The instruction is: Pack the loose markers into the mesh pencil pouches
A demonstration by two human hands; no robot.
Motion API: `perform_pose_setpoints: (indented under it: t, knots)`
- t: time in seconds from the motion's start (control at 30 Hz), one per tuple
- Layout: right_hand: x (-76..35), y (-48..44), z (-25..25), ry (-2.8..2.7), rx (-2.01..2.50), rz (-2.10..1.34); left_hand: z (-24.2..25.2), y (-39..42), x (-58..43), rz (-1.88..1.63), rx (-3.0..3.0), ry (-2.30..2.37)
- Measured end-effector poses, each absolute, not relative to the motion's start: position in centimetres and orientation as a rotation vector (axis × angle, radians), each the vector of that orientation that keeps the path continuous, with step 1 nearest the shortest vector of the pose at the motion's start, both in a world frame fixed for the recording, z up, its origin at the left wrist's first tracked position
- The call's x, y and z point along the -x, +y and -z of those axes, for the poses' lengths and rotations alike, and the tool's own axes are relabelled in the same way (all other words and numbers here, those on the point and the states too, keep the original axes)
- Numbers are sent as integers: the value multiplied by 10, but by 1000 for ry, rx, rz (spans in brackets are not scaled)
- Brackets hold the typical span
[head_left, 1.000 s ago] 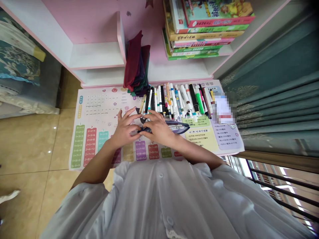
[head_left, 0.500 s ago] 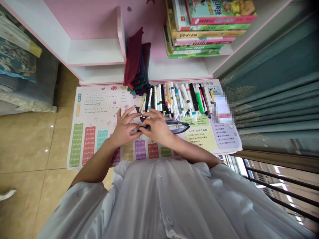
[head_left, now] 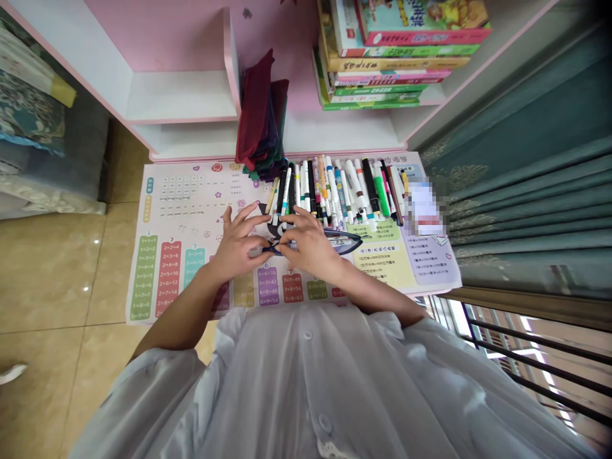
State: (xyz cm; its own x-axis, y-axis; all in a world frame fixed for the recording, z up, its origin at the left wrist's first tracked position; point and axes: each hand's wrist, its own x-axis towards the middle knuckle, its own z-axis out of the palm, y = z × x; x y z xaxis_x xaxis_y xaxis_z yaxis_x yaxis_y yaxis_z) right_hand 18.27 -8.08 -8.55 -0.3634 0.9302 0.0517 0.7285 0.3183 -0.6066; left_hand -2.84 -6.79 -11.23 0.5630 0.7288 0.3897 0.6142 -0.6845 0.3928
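A narrow pouch with dark blue edging [head_left: 354,242] lies along the front of the desk mat, with something whitish, pen-like, showing inside it. Around its left end my left hand [head_left: 241,241] is closed in a pinch between thumb and index finger, other fingers spread. Just to the right, my right hand [head_left: 306,242] pinches the same edge with thumb and index fingertip almost meeting the left ones. The right hand covers the middle of the pouch. Directly behind the hands lies a row of markers [head_left: 329,185], caps and barrels in many colours.
Dark red, purple and green pouches [head_left: 258,115] stand piled against the pink-and-white shelf [head_left: 182,95]. Stacked books [head_left: 382,64] fill its right side. A blurred-out phone-like rectangle [head_left: 427,207] lies at the mat's right. Printed times tables cover the desk mat [head_left: 182,255]; a green curtain [head_left: 521,159] hangs at right.
Both hands keep their pinch at the pouch's left end. The right hand has shifted slightly to the right, and a little more of the dark edging shows between the fingertips.
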Motion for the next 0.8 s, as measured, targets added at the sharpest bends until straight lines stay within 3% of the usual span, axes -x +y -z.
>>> perform_pose_setpoints:
  t: [0.8]
  knots:
    - [-190, -76, 81, -2275, 1464, -828, 110, -67, 28, -750, -2566, 1111]
